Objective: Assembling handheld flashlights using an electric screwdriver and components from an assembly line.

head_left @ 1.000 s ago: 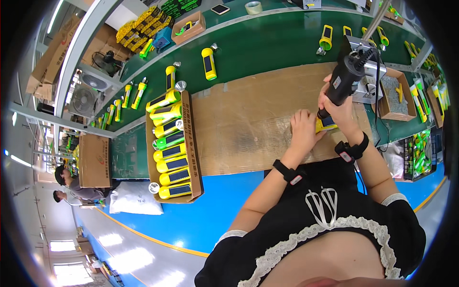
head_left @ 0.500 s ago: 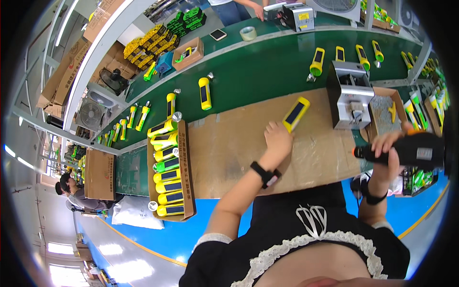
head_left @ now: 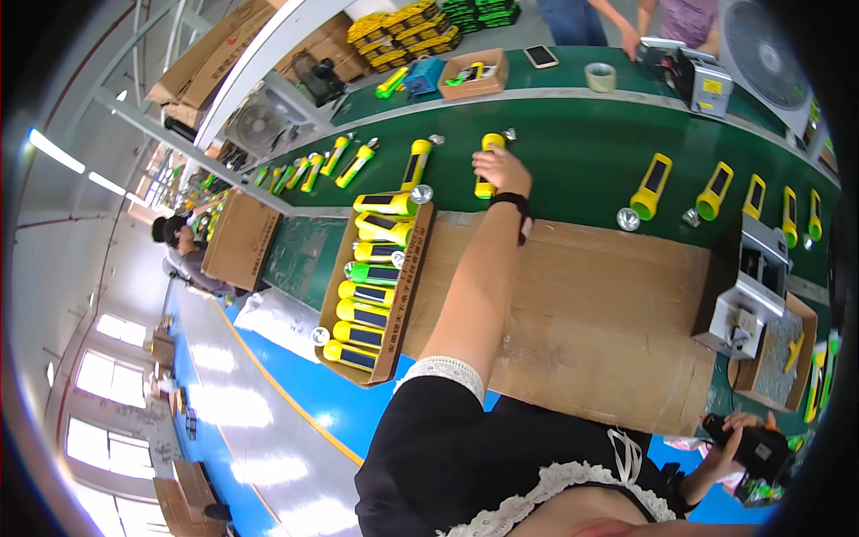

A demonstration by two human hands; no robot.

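Note:
My left hand (head_left: pixel 504 170) reaches far forward over the green work surface (head_left: pixel 573 152). Its fingers curl round the middle of a yellow flashlight (head_left: pixel 484 190), whose loose round reflector lies by its far end. Low at the right, my right hand (head_left: pixel 732 438) grips a black power screwdriver (head_left: pixel 765 453), pointing left. Near my left arm stands an open cardboard box (head_left: pixel 395 345), packed with a column of yellow flashlights (head_left: pixel 362 315) with dark panels, and a green one among them. A cardboard sheet (head_left: pixel 608 322) spreads before me.
A silver machine (head_left: pixel 747 291) stands at the sheet's right, beside a box of small metal parts (head_left: pixel 771 380) holding a yellow piece. More flashlights (head_left: pixel 651 186) lie along the green surface. Beyond are a tape roll (head_left: pixel 600 77), a phone (head_left: pixel 540 56) and other people's hands (head_left: pixel 630 40).
My left hand has gone from the flashlight on the cardboard to one farther forward. The cardboard flashlight has left that spot. My right hand with the screwdriver is lower; the view has turned.

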